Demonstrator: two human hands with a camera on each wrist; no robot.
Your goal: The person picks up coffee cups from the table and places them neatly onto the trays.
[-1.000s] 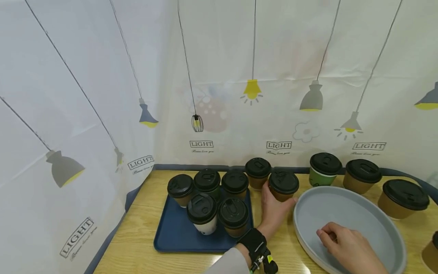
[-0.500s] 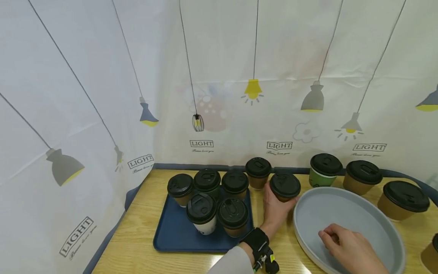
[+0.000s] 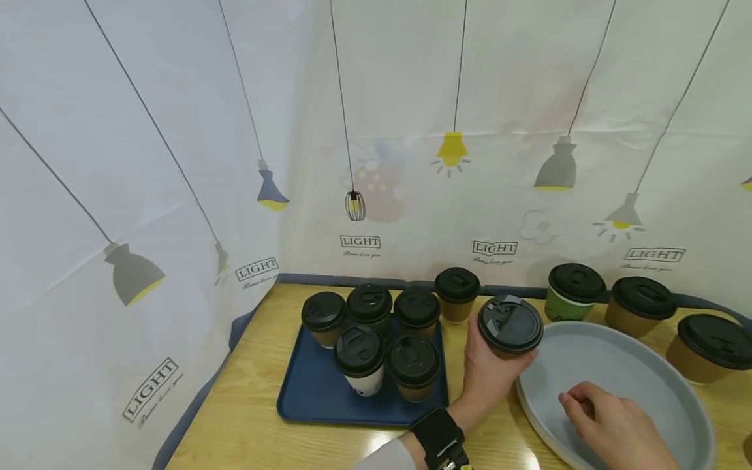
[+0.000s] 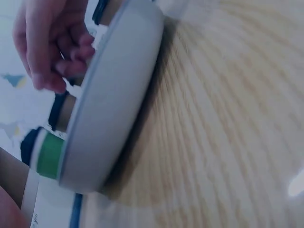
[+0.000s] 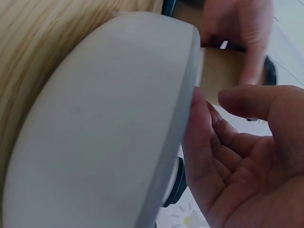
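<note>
Our left grip (image 3: pixel 492 375) is wrapped round a brown, black-lidded cup (image 3: pixel 510 324), which we hold between the right edge of the blue tray (image 3: pixel 326 398) and the left rim of the round grey tray (image 3: pixel 587 356). Our right grip (image 3: pixel 617 421), loosely curled, is over the grey tray. Five lidded cups (image 3: pixel 413 362) stand on the blue tray; a green cup (image 3: pixel 566 308) stands near the bench's (image 3: pixel 217 418) back edge.

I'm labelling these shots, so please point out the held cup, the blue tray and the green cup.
Held cup (image 3: pixel 510 325): head view, on its lid.
Blue tray (image 3: pixel 313 391): head view, on its bare floor.
Green cup (image 3: pixel 567 309): head view, on its side.
</note>
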